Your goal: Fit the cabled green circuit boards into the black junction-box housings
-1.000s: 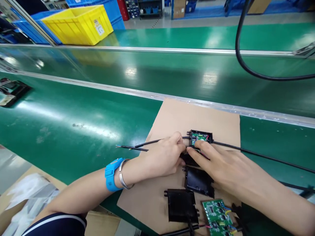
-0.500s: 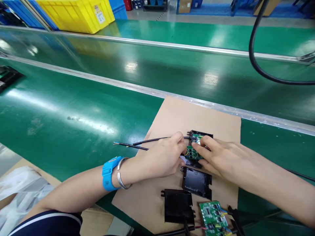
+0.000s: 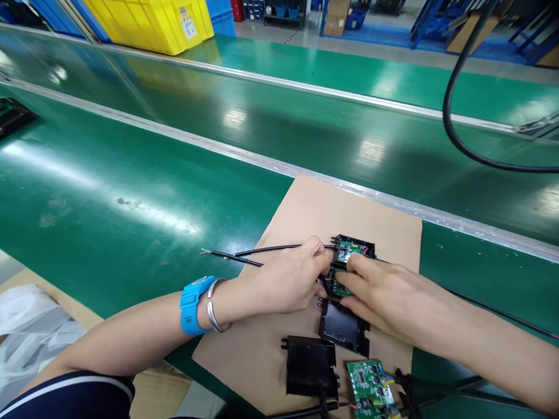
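Note:
My left hand (image 3: 299, 276) is closed in a pinch at the left end of a lower green circuit board (image 3: 335, 285), where a black cable (image 3: 238, 258) runs under the fingers. My right hand (image 3: 379, 285) has its fingers and thumb on that board, which sits low in a black plastic case partly hidden by both hands. Just behind it, another circuit board (image 3: 347, 250) lies inside a black case (image 3: 371, 247), with its own cable leading left. Nearer me are two black case halves, one (image 3: 344, 327) close to my right hand and another (image 3: 310, 366) further left.
A loose circuit board (image 3: 369, 384) with wires and black cables lies at the front. Brown cardboard (image 3: 248, 361) covers part of the green bench (image 3: 131, 233). A metal rail (image 3: 209, 150) runs behind it. A yellow bin (image 3: 152, 26) stands at the back left; a black cable (image 3: 448, 99) hangs at right.
The lower board has gone down into its black case, and my right hand has shifted slightly toward me with it. My left hand has stayed nearly still. The view has tilted slightly.

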`<state>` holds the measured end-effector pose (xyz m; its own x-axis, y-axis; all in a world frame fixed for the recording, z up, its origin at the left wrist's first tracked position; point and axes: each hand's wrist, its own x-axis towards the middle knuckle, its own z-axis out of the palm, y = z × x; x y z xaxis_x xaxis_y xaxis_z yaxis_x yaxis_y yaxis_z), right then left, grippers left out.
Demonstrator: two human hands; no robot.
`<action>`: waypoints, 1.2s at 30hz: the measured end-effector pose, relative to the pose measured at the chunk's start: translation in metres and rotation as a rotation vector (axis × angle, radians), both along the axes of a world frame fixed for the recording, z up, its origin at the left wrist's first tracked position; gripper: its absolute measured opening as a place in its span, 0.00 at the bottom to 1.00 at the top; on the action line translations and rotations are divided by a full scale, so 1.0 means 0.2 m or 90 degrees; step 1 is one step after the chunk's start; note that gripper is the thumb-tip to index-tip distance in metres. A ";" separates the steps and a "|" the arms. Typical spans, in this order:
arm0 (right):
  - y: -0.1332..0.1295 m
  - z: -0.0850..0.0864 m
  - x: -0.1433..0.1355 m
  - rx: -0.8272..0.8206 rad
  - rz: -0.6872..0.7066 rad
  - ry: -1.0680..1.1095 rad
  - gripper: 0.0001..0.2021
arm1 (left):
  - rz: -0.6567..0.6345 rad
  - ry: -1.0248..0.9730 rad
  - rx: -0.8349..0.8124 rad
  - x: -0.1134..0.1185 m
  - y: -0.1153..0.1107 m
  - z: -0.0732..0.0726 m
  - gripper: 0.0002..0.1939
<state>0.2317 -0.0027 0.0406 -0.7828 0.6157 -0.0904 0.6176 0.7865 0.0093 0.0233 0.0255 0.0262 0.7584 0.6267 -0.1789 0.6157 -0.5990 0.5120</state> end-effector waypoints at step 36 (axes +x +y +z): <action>-0.05 -0.20 0.09 -0.210 -0.289 0.414 0.22 | -0.076 0.041 0.130 0.10 0.01 0.03 0.19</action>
<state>0.2488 -0.0130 0.0015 -0.4249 0.9032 0.0611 0.6762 0.3615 -0.6420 0.0432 0.0276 0.0320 0.8203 0.5618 -0.1072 0.5619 -0.7565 0.3345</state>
